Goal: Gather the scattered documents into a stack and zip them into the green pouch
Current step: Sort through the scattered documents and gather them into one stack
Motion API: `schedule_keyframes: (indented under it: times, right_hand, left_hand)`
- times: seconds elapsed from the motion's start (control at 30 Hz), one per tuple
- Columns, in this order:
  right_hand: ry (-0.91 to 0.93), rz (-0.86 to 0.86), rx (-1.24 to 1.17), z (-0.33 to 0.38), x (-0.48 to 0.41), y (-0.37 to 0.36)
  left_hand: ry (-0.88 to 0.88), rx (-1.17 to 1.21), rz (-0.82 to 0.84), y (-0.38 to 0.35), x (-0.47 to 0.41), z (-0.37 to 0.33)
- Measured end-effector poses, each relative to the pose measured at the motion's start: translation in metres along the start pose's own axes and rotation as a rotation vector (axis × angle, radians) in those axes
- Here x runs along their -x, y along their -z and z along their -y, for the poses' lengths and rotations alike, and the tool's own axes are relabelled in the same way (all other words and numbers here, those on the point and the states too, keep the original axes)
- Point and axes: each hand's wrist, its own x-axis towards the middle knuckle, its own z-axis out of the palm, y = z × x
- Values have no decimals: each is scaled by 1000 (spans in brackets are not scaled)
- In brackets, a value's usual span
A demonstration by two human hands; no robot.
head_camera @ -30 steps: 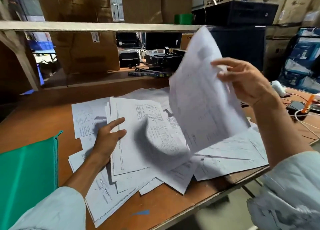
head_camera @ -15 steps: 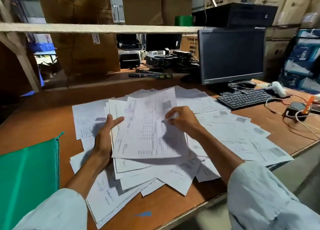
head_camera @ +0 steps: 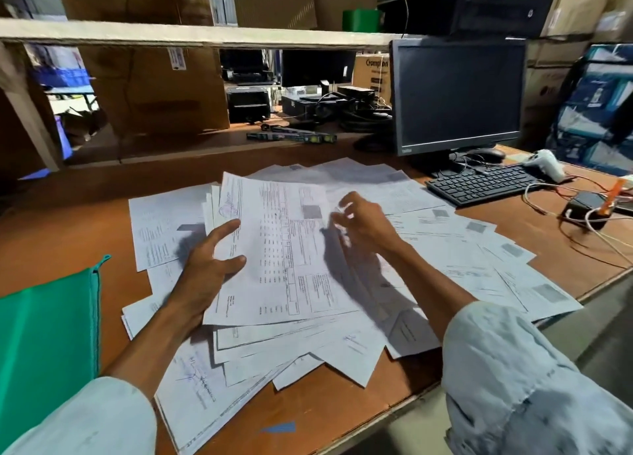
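Note:
White printed documents [head_camera: 455, 249] lie scattered over the brown table [head_camera: 68, 221]. A loose pile of documents [head_camera: 291, 249] sits in front of me, its left edges fanned and slightly raised. My left hand [head_camera: 209, 269] holds that left edge, with the thumb and a finger on the top sheet and the other fingers hidden. My right hand [head_camera: 363, 225] hovers at the top sheet's right edge, blurred, with its fingers loosely curled and holding nothing. The green pouch [head_camera: 44, 345] lies flat at the left, its zipper side facing the papers.
A dark monitor [head_camera: 459, 95], black keyboard [head_camera: 479, 184], white scanner [head_camera: 544, 167] and a tangle of cables with a charger [head_camera: 585, 211] fill the right rear. A low shelf [head_camera: 171, 33] crosses overhead. The table's front edge [head_camera: 404, 403] runs diagonally beside my right sleeve.
My right hand brought a raised sheet down onto the pile, let it go and drew back slightly to the right. My left hand stayed at the pile's left edge.

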Motion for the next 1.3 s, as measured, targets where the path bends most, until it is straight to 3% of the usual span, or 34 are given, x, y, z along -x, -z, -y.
schedule_keyframes:
  times: [0.13,0.2,0.3,0.37,0.57,0.87,1.07,1.3]
  right_hand:
    - [-348,-112,429,-65,-9,46]
    - [-493,-97,499,-94,2,64]
    - [-555,-59,542,-115,23,76]
    - [-554,-72,541,-115,27,78]
    - [-505,-69,467,-121,5,86]
    - [-380,86,530,-119,33,78]
    - [-291,50,484,-111,51,80]
    - [-308,-52,506,-95,53,82]
  left_hand:
    - [-133,-27,-49,-4,1,0]
    - [-250,-67,-85,-6,2,-1]
    - [-339,-46,-80,-6,0,-3]
    - [-322,-48,-37,-8,2,0]
    - [-289,-354,14,-15,7,4]
    - [-373,-192,-62,-14,10,-5]
    - [-295,-317,-7,-28,10,2]
    - [-273,-346,0,-28,10,3]
